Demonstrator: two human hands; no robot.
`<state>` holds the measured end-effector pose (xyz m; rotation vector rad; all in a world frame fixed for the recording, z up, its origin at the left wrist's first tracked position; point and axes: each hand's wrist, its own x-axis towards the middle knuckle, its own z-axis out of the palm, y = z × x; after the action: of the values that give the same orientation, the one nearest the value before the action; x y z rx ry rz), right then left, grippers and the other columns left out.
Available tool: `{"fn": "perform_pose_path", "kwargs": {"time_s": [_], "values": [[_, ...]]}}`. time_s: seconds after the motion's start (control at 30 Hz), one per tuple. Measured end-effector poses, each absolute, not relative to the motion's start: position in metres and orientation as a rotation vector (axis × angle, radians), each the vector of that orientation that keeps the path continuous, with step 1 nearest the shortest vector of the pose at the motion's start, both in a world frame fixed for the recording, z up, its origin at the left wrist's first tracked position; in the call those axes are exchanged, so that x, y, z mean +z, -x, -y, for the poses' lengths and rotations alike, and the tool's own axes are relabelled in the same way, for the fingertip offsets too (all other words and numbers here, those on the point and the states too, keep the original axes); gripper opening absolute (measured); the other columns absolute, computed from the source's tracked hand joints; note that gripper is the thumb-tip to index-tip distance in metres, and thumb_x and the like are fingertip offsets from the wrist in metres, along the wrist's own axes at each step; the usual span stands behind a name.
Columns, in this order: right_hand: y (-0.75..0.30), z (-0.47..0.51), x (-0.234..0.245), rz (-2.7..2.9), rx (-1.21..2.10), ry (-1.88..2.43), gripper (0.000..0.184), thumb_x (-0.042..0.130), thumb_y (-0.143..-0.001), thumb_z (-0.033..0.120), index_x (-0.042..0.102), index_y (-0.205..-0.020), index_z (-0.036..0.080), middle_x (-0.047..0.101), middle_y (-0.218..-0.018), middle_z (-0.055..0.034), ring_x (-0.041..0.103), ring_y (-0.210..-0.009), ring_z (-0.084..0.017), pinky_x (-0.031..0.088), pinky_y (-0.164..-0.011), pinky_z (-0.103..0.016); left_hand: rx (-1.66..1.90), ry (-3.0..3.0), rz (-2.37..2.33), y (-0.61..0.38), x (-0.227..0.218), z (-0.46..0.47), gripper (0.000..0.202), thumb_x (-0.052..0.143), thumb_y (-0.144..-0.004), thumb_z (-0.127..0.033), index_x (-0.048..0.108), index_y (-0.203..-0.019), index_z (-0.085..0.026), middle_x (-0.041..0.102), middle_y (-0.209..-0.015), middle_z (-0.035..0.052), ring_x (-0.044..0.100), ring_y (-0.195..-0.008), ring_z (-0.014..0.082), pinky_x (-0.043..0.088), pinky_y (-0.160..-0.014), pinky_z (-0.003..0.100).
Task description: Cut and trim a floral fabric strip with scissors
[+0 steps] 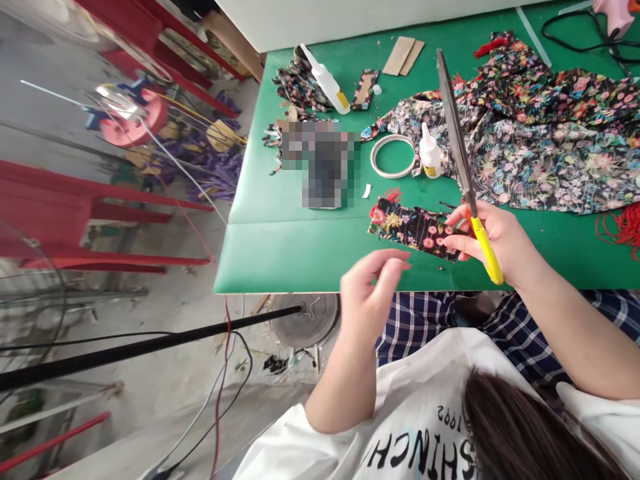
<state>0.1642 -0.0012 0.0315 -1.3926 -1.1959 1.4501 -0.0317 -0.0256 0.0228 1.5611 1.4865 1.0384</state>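
The right hand [505, 240] grasps one pair of yellow-handled scissors [457, 137], its blades pointing to the top of the frame, while its thumb and fingertips also touch the right end of one floral strip [413, 225], which lies just right of the frame's centre near the table edge. The left hand [367, 293], just below the strip's left end, is curled with thumb and fingertip close together; whether anything small is pinched there, I cannot tell. Above the strip are one white paper scrap [367, 191], one roll of tape [394, 175] lying flat and one small glue bottle [430, 157] standing upright. Toward the top centre lie one larger glue bottle [327, 83], resting on a heap of floral scraps [293, 85], one short floral piece [361, 95], one white cap [377, 89] and two cardboard pieces [399, 55], overlapping. One pixelated dark patch sits left of the tape. Floral cloth [545, 160] spreads over the right of the green table [280, 253], with one red thread tangle [625, 227] at the right edge and one pink tool [614, 17] in the upper right corner.
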Motion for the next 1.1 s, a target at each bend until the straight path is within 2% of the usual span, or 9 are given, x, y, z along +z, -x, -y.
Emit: {"fn": "perform_pose_path", "kwargs": {"time_s": [0.07, 0.17, 0.23, 0.4, 0.6, 0.77, 0.93, 1.1], "values": [[-0.160, 0.004, 0.038, 1.233, 1.466, 1.371, 0.041, 0.075, -0.060, 0.052, 0.056, -0.079, 0.022, 0.053, -0.062, 0.0050, 0.050, -0.048, -0.010, 0.048, -0.048, -0.028, 0.952, -1.376, -1.351, 0.021, 0.019, 0.031, 0.034, 0.065, -0.078, -0.049, 0.070, -0.073, -0.016, 0.069, -0.065, 0.0028, 0.062, -0.061, 0.0145, 0.051, -0.059, 0.025], [-0.157, 0.009, 0.046, 1.389, 1.377, 1.390, 0.041, 0.071, -0.064, 0.057, 0.054, -0.079, 0.022, 0.054, -0.064, 0.0040, 0.050, -0.051, -0.011, 0.045, -0.049, -0.027, 1.256, -1.132, -1.406, 0.008, 0.013, 0.033, 0.034, 0.074, -0.070, -0.048, 0.064, -0.063, -0.016, 0.066, -0.059, -0.0001, 0.061, -0.053, 0.0119, 0.050, -0.051, 0.022], [-0.162, 0.012, 0.050, 1.583, 1.184, 1.427, 0.043, 0.067, -0.068, 0.061, 0.053, -0.078, 0.022, 0.056, -0.067, 0.0020, 0.051, -0.056, -0.012, 0.042, -0.051, -0.026, 1.370, -1.054, -1.424, 0.005, 0.011, 0.033, 0.036, 0.076, -0.070, -0.046, 0.059, -0.058, -0.016, 0.064, -0.055, -0.0017, 0.061, -0.049, 0.0113, 0.050, -0.048, 0.021], [-0.189, 0.016, 0.048, 1.985, 0.523, 1.676, 0.053, 0.056, -0.068, 0.075, 0.049, -0.080, 0.023, 0.059, -0.073, -0.0025, 0.054, -0.062, -0.016, 0.034, -0.050, -0.028, 1.510, -1.026, -1.480, 0.010, 0.022, 0.031, 0.043, 0.074, -0.070, -0.054, 0.055, -0.061, -0.016, 0.062, -0.053, -0.0040, 0.058, -0.038, 0.0110, 0.047, -0.035, 0.021], [-0.206, 0.024, 0.035, 2.187, 0.135, 1.731, 0.067, 0.040, -0.070, 0.085, 0.048, -0.090, 0.021, 0.061, -0.074, -0.0067, 0.058, -0.063, -0.022, 0.032, -0.050, -0.030, 1.695, -1.022, -1.538, 0.012, 0.034, 0.034, 0.040, 0.076, -0.068, -0.049, 0.053, -0.062, -0.016, 0.056, -0.051, -0.0069, 0.052, -0.035, 0.0078, 0.044, -0.032, 0.019], [-0.206, 0.031, 0.040, 2.255, -0.039, 1.700, 0.068, 0.037, -0.072, 0.084, 0.048, -0.090, 0.019, 0.059, -0.073, -0.0089, 0.058, -0.069, -0.024, 0.034, -0.053, -0.032, 1.742, -1.115, -1.632, 0.014, 0.034, 0.039, 0.036, 0.074, -0.070, -0.047, 0.055, -0.061, -0.017, 0.056, -0.054, -0.0059, 0.054, -0.043, 0.0080, 0.049, -0.043, 0.022], [-0.206, 0.031, 0.046, 2.294, -0.045, 1.636, 0.071, 0.036, -0.071, 0.084, 0.048, -0.092, 0.018, 0.059, -0.082, -0.0121, 0.055, -0.076, -0.025, 0.039, -0.059, -0.034, 1.732, -1.186, -1.700, 0.017, 0.030, 0.040, 0.044, 0.073, -0.070, -0.048, 0.046, -0.055, -0.018, 0.047, -0.049, -0.0071, 0.050, -0.046, 0.0076, 0.048, -0.048, 0.023], [-0.205, 0.031, 0.045, 2.294, -0.043, 1.655, 0.064, 0.043, -0.073, 0.080, 0.049, -0.089, 0.019, 0.057, -0.078, -0.0106, 0.053, -0.076, -0.026, 0.037, -0.058, -0.034, 1.773, -1.177, -1.645, 0.015, 0.035, 0.038, 0.047, 0.075, -0.067, -0.049, 0.043, -0.052, -0.018, 0.046, -0.052, -0.0062, 0.051, -0.052, 0.0086, 0.048, -0.053, 0.024]]}}
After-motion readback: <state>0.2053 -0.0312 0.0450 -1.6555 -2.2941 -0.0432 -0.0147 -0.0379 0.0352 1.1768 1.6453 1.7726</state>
